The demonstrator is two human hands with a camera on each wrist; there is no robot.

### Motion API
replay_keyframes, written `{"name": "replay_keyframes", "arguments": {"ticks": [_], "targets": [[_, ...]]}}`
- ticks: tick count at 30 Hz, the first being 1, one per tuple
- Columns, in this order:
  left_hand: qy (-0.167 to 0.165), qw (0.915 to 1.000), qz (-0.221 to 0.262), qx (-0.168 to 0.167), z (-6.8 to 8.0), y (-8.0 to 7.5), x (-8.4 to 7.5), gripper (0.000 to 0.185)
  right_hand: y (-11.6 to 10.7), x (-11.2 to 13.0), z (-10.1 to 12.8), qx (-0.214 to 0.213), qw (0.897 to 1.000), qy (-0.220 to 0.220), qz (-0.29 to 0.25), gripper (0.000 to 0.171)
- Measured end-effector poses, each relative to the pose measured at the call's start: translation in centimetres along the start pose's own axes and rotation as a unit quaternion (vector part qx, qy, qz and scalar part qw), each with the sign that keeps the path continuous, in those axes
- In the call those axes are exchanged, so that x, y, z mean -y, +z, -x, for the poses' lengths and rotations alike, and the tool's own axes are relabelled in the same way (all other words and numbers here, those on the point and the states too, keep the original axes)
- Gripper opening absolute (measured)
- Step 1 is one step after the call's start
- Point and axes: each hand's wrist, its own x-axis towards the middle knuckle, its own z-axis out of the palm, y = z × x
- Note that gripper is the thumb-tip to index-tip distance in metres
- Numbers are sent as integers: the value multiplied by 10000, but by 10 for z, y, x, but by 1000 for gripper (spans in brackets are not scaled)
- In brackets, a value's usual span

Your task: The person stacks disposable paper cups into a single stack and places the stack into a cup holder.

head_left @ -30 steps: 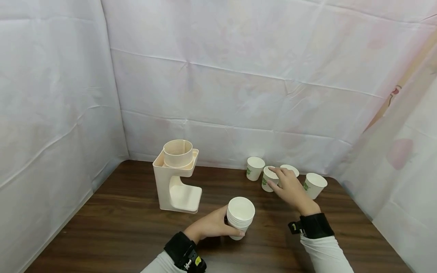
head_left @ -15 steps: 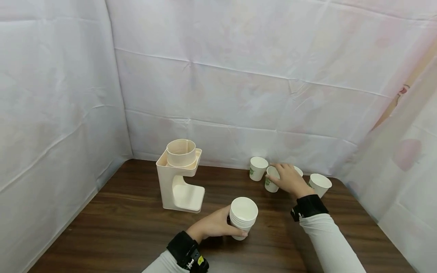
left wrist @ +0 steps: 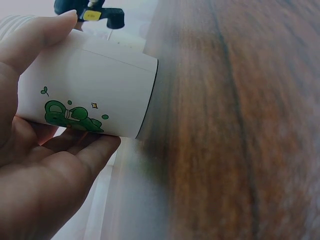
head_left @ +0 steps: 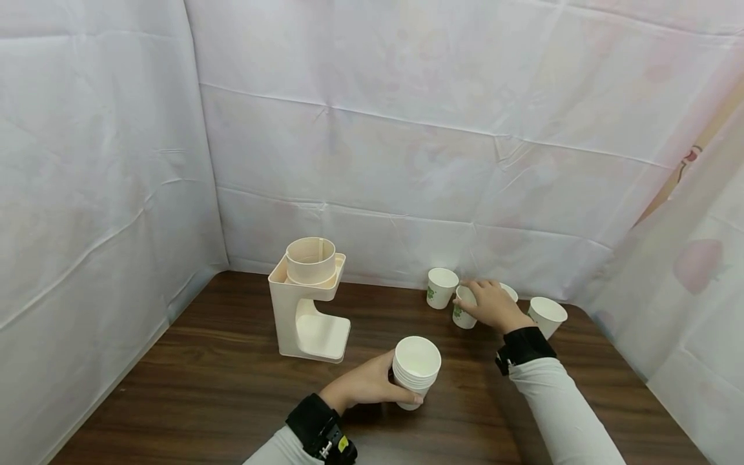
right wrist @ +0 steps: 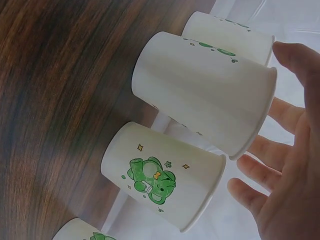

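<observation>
My left hand (head_left: 372, 384) grips a nested stack of white paper cups (head_left: 417, 363) near the middle front of the table. In the left wrist view, the thumb and fingers curl round the stack (left wrist: 100, 80), which has a green cartoon print. My right hand (head_left: 493, 307) reaches among single paper cups at the back right. Its thumb and spread fingers lie about the rim of a nearby paper cup (head_left: 463, 315); in the right wrist view that cup (right wrist: 200, 90) stands before the loosely extended fingers. Firm contact cannot be made out.
Other single cups stand close by: one at the back left (head_left: 440, 289), one partly hidden behind the right hand (head_left: 510, 292), one farther right (head_left: 547, 316). A cream cup-shaped holder on a stand (head_left: 308, 300) occupies the left of the dark wooden table (head_left: 203, 381). White cloth surrounds it.
My right hand has moved slightly lower and closer around the cup, then stayed almost still. The left hand keeps its hold on the stack. The head view has shifted slightly.
</observation>
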Motion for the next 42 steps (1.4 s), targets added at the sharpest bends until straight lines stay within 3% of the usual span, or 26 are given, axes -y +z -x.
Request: {"name": "replay_keyframes", "arguments": {"ticks": [8, 16, 21, 36, 42], "targets": [[102, 9999, 47, 37, 0, 0, 1, 76, -6, 3, 1, 114, 9999, -48, 111, 51], [118, 9999, 33, 48, -1, 1, 3, 74, -12, 9, 4, 533, 9975, -130, -435, 53], [160, 9999, 24, 25, -1, 0, 2, 75, -16, 12, 4, 668, 9965, -101, -492, 55], [181, 9997, 46, 135, -1, -1, 1, 75, -26, 39, 15, 943, 9945, -104, -445, 40], [159, 9998, -19, 73, -1, 0, 3, 75, -23, 42, 21, 737, 9962, -19, -471, 37]]}}
